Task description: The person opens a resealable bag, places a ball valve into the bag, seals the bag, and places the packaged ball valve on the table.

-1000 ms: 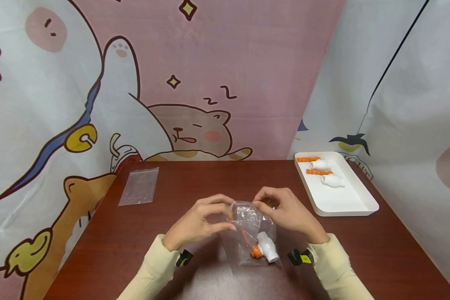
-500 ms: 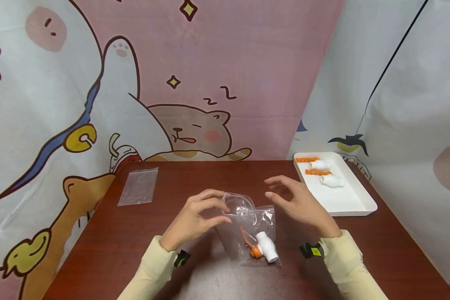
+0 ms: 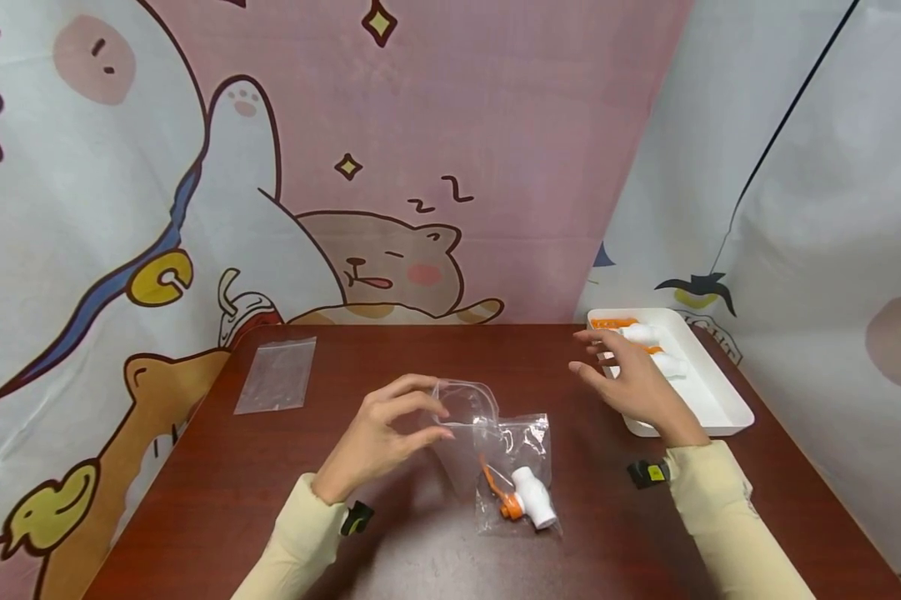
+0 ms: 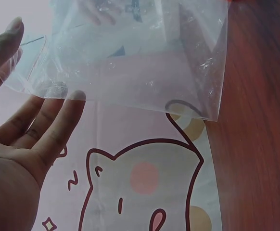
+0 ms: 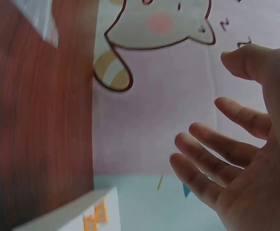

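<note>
My left hand (image 3: 390, 421) holds a clear plastic bag (image 3: 467, 403) by its mouth, which gapes wide. The left wrist view shows the fingers at the edge of the film, the thumb set apart. Partly behind that bag, a clear zip bag (image 3: 528, 433) lies on the table, with a white pipe valve (image 3: 534, 498) and its orange handle (image 3: 508, 502) apparently inside. My right hand (image 3: 638, 379) holds nothing. It hovers over the near left side of a white tray (image 3: 708, 400), thumb and fingers spread, hiding part of the tray's contents.
In the tray lie white valve bodies (image 3: 669, 364) and orange perforated strips (image 3: 613, 323). Another flat clear bag (image 3: 276, 375) rests at the table's far left. A printed cloth (image 3: 540, 167) hangs behind the brown table (image 3: 390, 350).
My right hand has let go of the plastic bag and moved right to the tray, its fingers spreading. The left hand has shifted slightly left with the bag.
</note>
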A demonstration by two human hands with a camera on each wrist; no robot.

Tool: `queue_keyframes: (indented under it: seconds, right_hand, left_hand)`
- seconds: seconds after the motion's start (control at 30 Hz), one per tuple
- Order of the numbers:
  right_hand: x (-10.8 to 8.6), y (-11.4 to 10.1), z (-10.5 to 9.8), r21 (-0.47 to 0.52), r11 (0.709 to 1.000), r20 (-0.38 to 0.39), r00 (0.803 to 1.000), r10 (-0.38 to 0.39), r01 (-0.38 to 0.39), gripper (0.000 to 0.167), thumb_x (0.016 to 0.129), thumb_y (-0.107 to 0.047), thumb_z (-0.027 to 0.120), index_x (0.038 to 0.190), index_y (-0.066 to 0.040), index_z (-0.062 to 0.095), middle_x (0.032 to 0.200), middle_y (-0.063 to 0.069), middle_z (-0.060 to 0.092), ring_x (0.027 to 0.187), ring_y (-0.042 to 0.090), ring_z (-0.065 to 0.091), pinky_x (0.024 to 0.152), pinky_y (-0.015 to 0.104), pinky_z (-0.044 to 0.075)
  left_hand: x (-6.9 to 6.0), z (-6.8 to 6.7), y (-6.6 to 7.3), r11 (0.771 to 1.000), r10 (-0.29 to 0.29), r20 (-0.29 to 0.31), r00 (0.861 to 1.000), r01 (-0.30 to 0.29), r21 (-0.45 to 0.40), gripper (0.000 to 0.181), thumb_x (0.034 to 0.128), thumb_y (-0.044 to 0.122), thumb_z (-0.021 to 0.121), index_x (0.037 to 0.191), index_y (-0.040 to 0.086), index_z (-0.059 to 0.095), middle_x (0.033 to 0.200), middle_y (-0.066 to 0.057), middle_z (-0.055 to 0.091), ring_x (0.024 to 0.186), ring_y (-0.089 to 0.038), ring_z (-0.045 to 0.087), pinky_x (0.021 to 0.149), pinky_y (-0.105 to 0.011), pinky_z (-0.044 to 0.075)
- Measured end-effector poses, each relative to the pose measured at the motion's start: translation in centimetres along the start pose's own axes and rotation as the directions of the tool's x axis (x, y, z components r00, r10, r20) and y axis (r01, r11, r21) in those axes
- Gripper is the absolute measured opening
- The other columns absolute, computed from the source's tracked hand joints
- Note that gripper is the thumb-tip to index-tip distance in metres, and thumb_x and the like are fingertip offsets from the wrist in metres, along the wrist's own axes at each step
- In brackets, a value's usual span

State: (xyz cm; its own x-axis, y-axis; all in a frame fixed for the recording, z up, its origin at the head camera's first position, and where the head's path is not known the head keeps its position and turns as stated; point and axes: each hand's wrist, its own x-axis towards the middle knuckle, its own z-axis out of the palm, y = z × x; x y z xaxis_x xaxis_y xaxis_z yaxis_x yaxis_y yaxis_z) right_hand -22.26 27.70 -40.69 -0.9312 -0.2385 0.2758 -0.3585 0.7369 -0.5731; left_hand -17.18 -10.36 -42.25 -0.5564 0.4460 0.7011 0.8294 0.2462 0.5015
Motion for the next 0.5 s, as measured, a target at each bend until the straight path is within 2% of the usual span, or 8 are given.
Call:
queue_keyframes:
  seconds: [0.17,0.37,0.5]
  right_hand:
    - [0.8,1.7,-1.1,-0.080,0.996,0.015,0.999,0.044,-0.043,0.063,0.098,-0.039,0.069,0.148,-0.008,0.048,0.151,0.021,0.050,0.128,0.044,0.056,0.104,0.064,0.047]
    - [2.0,4.5,-2.5,-0.142,0.985,0.068,0.991,0.112,-0.102,0.070,0.098,-0.040,0.069,0.153,-0.006,0.041,0.152,0.029,0.044,0.130,0.051,0.051,0.105,0.069,0.043]
    - [2.6,6.3,-3.4,-0.176,0.973,0.118,0.978,0.171,-0.149,0.076,0.098,-0.042,0.068,0.155,-0.004,0.036,0.155,0.033,0.039,0.134,0.056,0.045,0.106,0.072,0.039]
  left_hand:
    - [-0.2,-0.3,0.0,1.000,-0.017,-0.005,1.000,0.017,0.004,0.021,0.0800,0.019,0.089,0.096,0.015,0.076,0.120,-0.008,0.070,0.113,-0.022,0.068,0.098,-0.023,0.053]
    - [-0.3,-0.6,-0.1,1.000,-0.026,-0.008,1.000,0.026,0.017,0.022,0.0796,0.019,0.089,0.096,0.017,0.076,0.119,-0.009,0.070,0.114,-0.017,0.067,0.098,-0.022,0.052]
    - [-0.4,-0.7,-0.1,1.000,-0.023,-0.006,1.000,0.023,0.020,0.022,0.0798,0.018,0.089,0.097,0.018,0.075,0.118,-0.009,0.070,0.114,-0.017,0.067,0.098,-0.022,0.052]
